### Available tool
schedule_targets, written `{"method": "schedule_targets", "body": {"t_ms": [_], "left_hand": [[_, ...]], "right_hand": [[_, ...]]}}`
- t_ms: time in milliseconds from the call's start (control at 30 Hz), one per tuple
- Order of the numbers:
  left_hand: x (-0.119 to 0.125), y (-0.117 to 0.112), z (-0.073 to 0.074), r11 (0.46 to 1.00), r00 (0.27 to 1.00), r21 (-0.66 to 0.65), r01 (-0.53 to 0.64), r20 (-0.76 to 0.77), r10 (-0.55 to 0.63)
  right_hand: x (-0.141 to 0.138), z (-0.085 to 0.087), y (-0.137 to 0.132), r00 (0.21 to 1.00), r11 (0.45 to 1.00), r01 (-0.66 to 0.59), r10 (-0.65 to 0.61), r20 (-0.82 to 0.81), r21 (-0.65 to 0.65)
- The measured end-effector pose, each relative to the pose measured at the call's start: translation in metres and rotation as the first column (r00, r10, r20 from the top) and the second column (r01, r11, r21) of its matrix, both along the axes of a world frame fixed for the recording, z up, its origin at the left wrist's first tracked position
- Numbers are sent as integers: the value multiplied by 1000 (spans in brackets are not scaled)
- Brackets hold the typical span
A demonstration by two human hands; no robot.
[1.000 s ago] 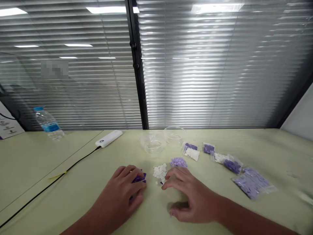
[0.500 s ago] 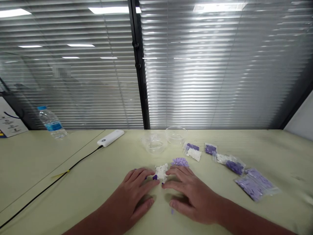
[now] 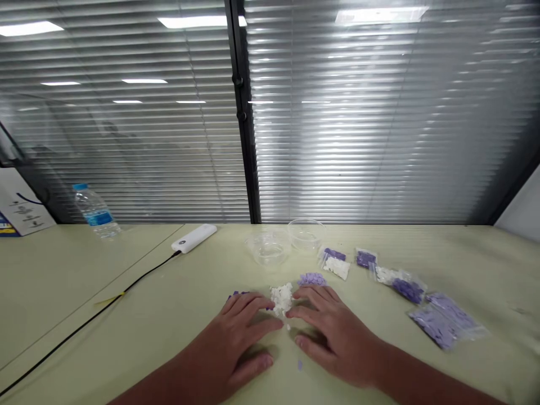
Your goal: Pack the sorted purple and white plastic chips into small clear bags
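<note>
My left hand (image 3: 240,337) lies flat on the pale green table (image 3: 126,337), fingers stretched out toward a small heap of white pieces (image 3: 281,298). Dark purple pieces (image 3: 237,294) peek out just beyond its fingertips. My right hand (image 3: 333,332) also lies flat with fingers extended, its tips touching the right side of the white heap. A heap of light purple pieces (image 3: 311,279) sits just beyond the right hand. One loose purple piece (image 3: 299,365) lies between the two hands.
Two clear plastic bowls (image 3: 270,247) (image 3: 305,233) stand behind the heaps. Several small bags of purple and white pieces (image 3: 405,284) lie to the right. A white power bank (image 3: 194,238) with a black cable (image 3: 84,323) and a water bottle (image 3: 96,212) are at the left.
My left hand let go of the dark purple pieces, flattened and slid right toward the white heap. My right hand moved forward to the heap's other side.
</note>
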State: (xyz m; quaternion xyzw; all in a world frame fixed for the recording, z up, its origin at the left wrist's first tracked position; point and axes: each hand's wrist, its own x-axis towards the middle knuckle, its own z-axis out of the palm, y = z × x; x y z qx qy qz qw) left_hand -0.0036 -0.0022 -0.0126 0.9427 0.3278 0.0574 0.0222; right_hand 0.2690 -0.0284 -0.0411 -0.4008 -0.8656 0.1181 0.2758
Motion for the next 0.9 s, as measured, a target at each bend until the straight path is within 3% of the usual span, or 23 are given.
{"method": "schedule_targets", "body": {"t_ms": [233, 467, 700, 900], "left_hand": [[-2, 5, 7, 1000, 1000, 17, -20, 19, 20], [-9, 10, 1, 950, 964, 212, -227, 185, 190], [-5, 7, -2, 965, 997, 254, -69, 62, 55], [-3, 8, 0, 981, 999, 186, -49, 28, 45]], "right_hand": [[4, -1, 1, 996, 996, -90, 90, -2, -9], [4, -3, 2, 999, 999, -41, 41, 8, -29], [4, -3, 2, 997, 999, -38, 40, 58, -35], [2, 0, 3, 978, 993, -53, 72, 194, -105]]}}
